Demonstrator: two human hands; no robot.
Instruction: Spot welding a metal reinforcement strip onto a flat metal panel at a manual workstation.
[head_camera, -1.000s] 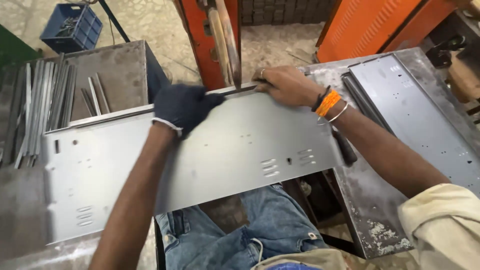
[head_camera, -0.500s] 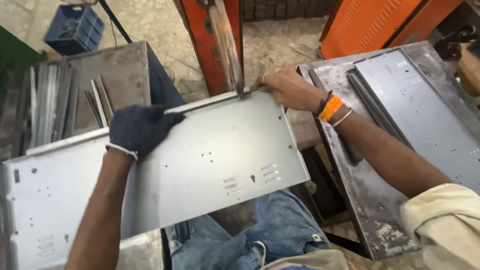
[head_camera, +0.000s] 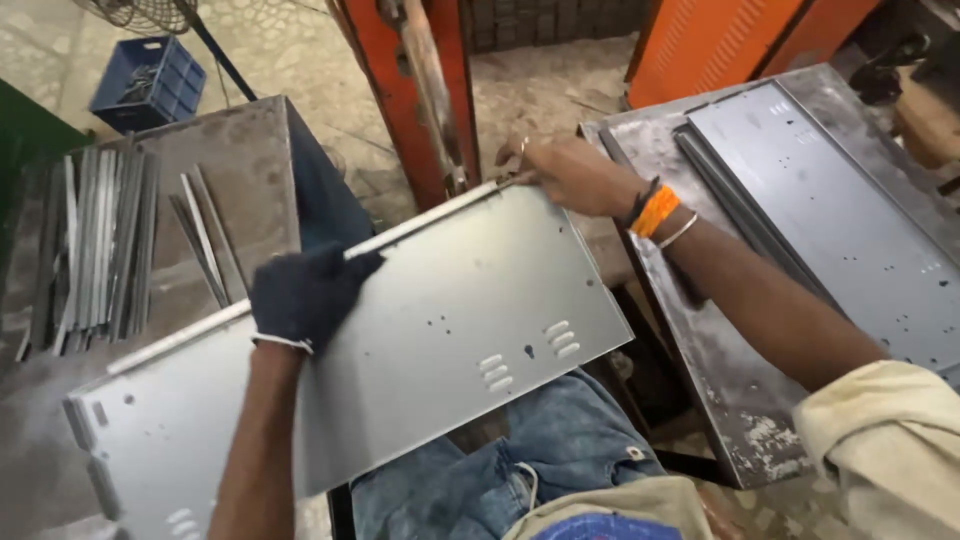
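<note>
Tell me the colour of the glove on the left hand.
Dark navy, nearly black, glove; seen in the head view.

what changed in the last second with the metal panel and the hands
The grey sheet-metal panel slid toward the person's left and tilted, its left end dropping lower over the left table. The gloved left hand moved left along the panel's top edge with it. The bare right hand kept its grip on the top right corner. The stack of panels on the right table did not move.
</note>
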